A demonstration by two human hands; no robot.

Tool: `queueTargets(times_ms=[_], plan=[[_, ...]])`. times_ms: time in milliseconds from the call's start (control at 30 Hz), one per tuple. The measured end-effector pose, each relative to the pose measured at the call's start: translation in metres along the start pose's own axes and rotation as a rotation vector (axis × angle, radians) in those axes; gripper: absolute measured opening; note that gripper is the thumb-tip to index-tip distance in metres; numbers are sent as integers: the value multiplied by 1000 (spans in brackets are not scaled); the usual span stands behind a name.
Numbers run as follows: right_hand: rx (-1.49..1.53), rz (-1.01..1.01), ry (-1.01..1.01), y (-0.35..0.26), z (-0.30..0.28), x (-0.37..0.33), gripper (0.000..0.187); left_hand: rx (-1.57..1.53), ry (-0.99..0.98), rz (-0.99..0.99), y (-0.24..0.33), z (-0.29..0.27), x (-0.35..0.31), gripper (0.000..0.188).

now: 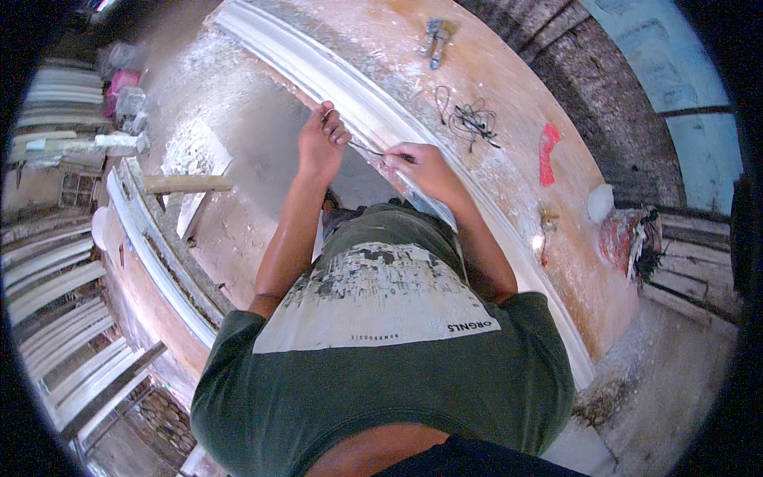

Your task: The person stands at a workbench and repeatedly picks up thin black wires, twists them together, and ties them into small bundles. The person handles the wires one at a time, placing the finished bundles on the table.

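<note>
Fingers of both hands pinch one thin wire (367,148) stretched between them. Left hand (320,143) is clenched around the wire's far end, knuckles up, over the grey dusty floor beside the table (509,119). Right hand (425,165) grips the near end, fingers curled tight, right at the edge of the white moulding (358,99). That moulding is a long curved plaster strip running along the table's edge from top left down to lower right. The wire hangs taut just beside the moulding, about level with it; whether it touches the plaster I cannot tell.

On the table beyond my right hand: a tangle of dark wire (473,121), a small tool (437,38) near the top, a red strip (548,153), a white lump (600,202). Plaster dust and crumbs all over the board. To my left a second curved moulding (151,254) on another bench, a wooden block (187,184) lying across it. More white strips stacked (56,294) at far left.
</note>
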State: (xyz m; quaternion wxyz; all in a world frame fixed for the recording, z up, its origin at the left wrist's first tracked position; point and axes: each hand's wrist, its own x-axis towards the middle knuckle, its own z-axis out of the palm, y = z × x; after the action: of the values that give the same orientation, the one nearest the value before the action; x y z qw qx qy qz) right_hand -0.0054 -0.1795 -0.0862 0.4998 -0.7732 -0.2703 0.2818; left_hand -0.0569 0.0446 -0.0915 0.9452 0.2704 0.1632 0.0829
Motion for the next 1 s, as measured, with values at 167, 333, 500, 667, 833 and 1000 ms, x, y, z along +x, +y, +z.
queueTargets(times_ms=[167,333,500,667,833,1000], plan=[[-7,81,220,25,-43,-42,23,62,45,33,8,20,9,29],[312,250,567,9,-65,-58,22,154,26,14,11,33,4,46],[440,18,947,0,-54,-38,27,401,26,42,7,57,-5,49],[183,-55,501,-47,-26,-30,40,781,-144,159,-4,68,-17,56],[69,-24,305,-75,-7,-13,38,1164,-332,244,-17,78,-44,63],[19,-92,336,-56,-5,-4,23,1189,-360,302,-14,83,-48,53]])
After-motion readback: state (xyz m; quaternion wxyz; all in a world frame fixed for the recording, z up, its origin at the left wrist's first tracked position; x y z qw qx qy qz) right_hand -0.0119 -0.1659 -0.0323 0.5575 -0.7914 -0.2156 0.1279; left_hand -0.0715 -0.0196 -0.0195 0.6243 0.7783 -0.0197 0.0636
